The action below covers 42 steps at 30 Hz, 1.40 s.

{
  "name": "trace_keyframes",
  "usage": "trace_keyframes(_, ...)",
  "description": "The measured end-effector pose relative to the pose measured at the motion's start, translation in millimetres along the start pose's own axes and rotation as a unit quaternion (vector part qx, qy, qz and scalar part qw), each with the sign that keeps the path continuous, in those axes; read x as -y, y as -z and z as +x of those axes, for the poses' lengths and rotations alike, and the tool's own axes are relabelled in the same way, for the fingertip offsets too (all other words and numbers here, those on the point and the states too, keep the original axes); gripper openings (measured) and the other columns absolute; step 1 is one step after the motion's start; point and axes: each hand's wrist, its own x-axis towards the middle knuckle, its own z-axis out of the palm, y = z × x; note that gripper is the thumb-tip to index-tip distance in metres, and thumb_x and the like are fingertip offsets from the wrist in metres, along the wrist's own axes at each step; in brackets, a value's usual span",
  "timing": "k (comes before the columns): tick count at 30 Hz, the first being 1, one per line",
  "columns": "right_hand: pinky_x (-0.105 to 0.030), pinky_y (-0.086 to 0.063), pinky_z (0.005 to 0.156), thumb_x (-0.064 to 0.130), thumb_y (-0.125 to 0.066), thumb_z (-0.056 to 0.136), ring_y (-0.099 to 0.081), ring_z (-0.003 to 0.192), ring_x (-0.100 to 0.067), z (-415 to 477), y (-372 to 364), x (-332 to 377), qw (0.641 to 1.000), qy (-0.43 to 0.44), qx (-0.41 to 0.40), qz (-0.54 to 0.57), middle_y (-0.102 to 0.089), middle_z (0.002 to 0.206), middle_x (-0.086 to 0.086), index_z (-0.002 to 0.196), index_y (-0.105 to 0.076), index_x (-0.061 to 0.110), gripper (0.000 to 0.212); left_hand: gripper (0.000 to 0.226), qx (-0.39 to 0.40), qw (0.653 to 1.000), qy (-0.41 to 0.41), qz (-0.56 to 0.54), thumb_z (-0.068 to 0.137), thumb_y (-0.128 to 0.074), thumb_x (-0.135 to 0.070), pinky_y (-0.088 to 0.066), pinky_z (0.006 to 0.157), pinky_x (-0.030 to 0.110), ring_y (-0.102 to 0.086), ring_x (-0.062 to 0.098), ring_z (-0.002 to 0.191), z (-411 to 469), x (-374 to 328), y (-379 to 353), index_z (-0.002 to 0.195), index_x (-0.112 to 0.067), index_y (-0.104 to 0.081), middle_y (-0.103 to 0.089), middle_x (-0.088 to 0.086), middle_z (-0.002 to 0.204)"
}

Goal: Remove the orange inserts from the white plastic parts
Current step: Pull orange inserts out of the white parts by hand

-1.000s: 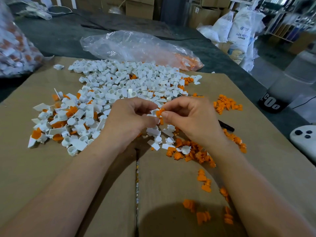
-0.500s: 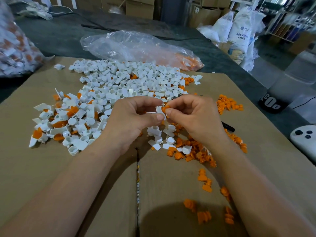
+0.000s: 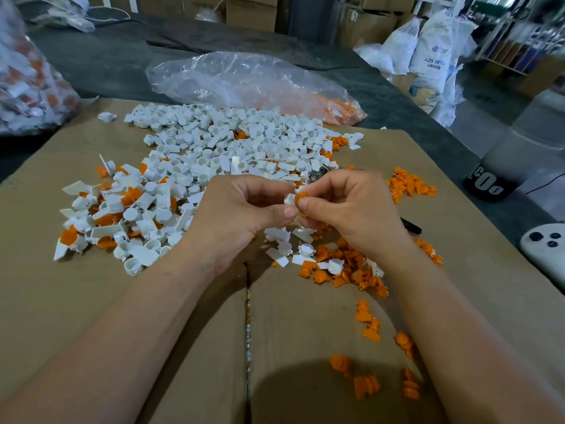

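Observation:
My left hand (image 3: 241,215) pinches a small white plastic part (image 3: 289,199) between thumb and fingers. My right hand (image 3: 351,209) meets it fingertip to fingertip and pinches the orange insert (image 3: 300,196) that sits in that part. Both hands hover above the cardboard, just in front of a big heap of white parts (image 3: 214,157), some with orange inserts in them. Loose orange inserts (image 3: 345,270) lie under and near my right wrist, mixed with a few white pieces.
Flattened cardboard (image 3: 91,301) covers the table, with a seam down the middle. A clear plastic bag (image 3: 244,81) lies behind the heap, another bag (image 3: 27,87) at far left. More orange inserts (image 3: 409,185) lie at right. A white controller (image 3: 547,252) rests at the right edge.
Both hands have risen slightly and turned the part between them; the orange insert now shows more at the right fingertips. The piles have not moved.

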Motion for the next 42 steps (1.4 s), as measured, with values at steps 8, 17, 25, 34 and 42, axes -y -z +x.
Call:
trace_keyframes(8,-0.015,-0.051,0.059,0.003,-0.071,0.075,-0.064,0.064,-0.009,0.5,1.1,1.7,0.999,-0.001,0.009,0.050,-0.067,0.076,-0.005,0.080,-0.064,0.011,0.011,0.024,0.007,0.994,0.050,-0.098,0.060,-0.065,-0.009,-0.057,0.067,0.023,-0.070,0.019,0.070,2.8,0.4,1.7,0.083,-0.010,-0.071,-0.073,0.008,0.074)
trace_keyframes(17,-0.016,-0.052,0.071,0.014,-0.075,0.068,-0.067,0.077,-0.005,1.6,-3.5,0.1,0.999,0.007,0.031,0.031,-0.068,0.084,0.004,0.089,-0.063,0.027,0.027,0.025,-0.002,0.995,0.042,-0.087,0.079,-0.059,0.009,-0.053,0.057,0.017,-0.067,0.013,0.060,1.8,-1.7,2.5,0.085,-0.013,-0.070,-0.066,0.004,0.066)
trace_keyframes(25,-0.016,-0.053,0.067,0.013,-0.076,0.067,-0.067,0.072,-0.005,2.7,-2.9,-2.4,0.999,0.017,0.041,0.025,-0.068,0.078,0.008,0.085,-0.063,0.027,0.026,0.021,-0.034,0.998,-0.025,0.040,0.074,-0.070,0.003,-0.053,0.054,0.017,-0.063,0.011,0.054,-0.2,-3.7,0.3,0.077,-0.017,-0.069,-0.062,0.005,0.065)
trace_keyframes(34,-0.019,-0.055,0.069,0.030,-0.070,0.058,-0.069,0.076,-0.007,2.2,-5.5,-8.9,0.996,0.018,0.078,0.046,-0.068,0.077,0.012,0.086,-0.064,0.027,0.030,0.014,-0.018,0.998,0.001,0.059,0.071,-0.071,0.005,-0.051,0.047,0.018,-0.063,0.012,0.047,0.4,-3.6,3.6,0.068,-0.008,-0.067,-0.066,0.003,0.054)
trace_keyframes(42,-0.019,-0.053,0.073,0.012,-0.069,0.067,-0.069,0.082,-0.008,3.0,-5.9,-9.3,0.984,0.104,0.076,0.123,-0.071,0.082,0.012,0.100,-0.062,0.022,0.035,0.015,-0.034,0.996,0.061,-0.046,0.072,-0.066,0.009,-0.048,0.044,0.018,-0.062,0.016,0.046,3.6,-6.4,7.1,0.063,-0.003,-0.065,-0.065,0.011,0.055)
